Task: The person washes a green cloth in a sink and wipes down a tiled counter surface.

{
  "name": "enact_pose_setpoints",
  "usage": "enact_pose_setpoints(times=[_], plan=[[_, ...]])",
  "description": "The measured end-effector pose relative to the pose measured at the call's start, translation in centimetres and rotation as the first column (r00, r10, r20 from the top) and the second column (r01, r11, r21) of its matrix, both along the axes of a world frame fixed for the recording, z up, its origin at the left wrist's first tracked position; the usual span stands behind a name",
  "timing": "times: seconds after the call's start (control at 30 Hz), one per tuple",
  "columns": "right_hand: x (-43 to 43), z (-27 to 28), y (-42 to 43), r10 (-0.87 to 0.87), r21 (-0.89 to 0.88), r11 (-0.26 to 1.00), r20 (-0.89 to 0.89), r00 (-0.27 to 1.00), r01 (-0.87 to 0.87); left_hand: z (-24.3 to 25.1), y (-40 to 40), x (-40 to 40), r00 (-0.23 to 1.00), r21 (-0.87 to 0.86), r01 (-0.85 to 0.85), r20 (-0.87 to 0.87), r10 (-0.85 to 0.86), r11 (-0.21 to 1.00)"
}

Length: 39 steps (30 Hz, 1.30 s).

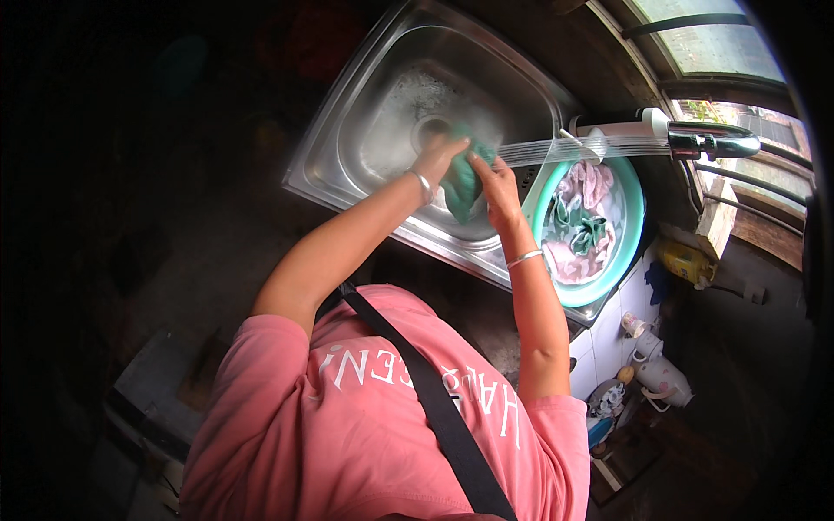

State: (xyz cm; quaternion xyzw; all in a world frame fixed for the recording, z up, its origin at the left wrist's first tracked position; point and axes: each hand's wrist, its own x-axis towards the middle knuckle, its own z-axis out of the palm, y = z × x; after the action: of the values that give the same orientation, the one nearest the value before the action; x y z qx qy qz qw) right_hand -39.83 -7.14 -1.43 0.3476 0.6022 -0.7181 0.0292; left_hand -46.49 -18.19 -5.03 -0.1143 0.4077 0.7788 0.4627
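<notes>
My left hand [438,158], with a silver bangle at the wrist, grips a wet green cloth [461,195] over the stainless steel sink bowl [378,84]. My right hand [500,189], also wearing a bangle, pinches the cloth's right side. Streams of water [541,151] from the chrome faucet [713,140] reach the cloth near my right fingers. Motion blurs the cloth and my left fingers. To the right, a turquoise plastic basin [631,260] holds cloudy water with a green cloth [589,234] and pink cloths [589,184] soaking in it.
The basin stands on the sink's drainboard beside a barred window [749,156]. A yellow bottle [685,262] lies close to the wall. Further down on the right are a white jug [661,381], a cup [633,324] and dishes [607,398]. The left side is dark.
</notes>
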Motion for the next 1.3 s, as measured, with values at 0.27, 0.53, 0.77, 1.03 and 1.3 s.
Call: enact_pose_setpoints(times=[0.27, 0.53, 0.77, 1.03, 1.3], plan=[[0.9, -0.6, -1.3, 0.174, 0.418, 0.904, -0.161, 0.972, -0.092, 1.0, -0.6, 0.4, 0.921, -0.097, 0.277, 0.309, -0.235, 0.956], [-0.6, 0.9, -8.1, 0.283, 0.772, 0.636, -0.21, 0.936, -0.02, -6.3, 0.1, 1.9, 0.921, 0.401, -0.103, 0.385, -0.065, 0.91], [-6.9, -2.7, -3.5, -0.023, 0.576, 0.808, -0.181, 0.983, 0.125, -0.7, -0.2, -2.7, 0.98, -0.384, -0.088, -0.197, 0.011, 0.919], [-12.2, 1.3, -3.9, 0.145, 0.136, 0.985, -0.334, 0.931, -0.105, 2.6, -3.8, -11.0, 0.995, 0.043, 0.099, 0.028, -0.1, 0.994], [-15.7, 3.6, -3.1, 0.073, -0.346, 0.916, -0.354, 0.932, -0.204, 5.5, -5.5, -12.8, 0.889, 0.166, 0.458, -0.069, -0.454, 0.873]])
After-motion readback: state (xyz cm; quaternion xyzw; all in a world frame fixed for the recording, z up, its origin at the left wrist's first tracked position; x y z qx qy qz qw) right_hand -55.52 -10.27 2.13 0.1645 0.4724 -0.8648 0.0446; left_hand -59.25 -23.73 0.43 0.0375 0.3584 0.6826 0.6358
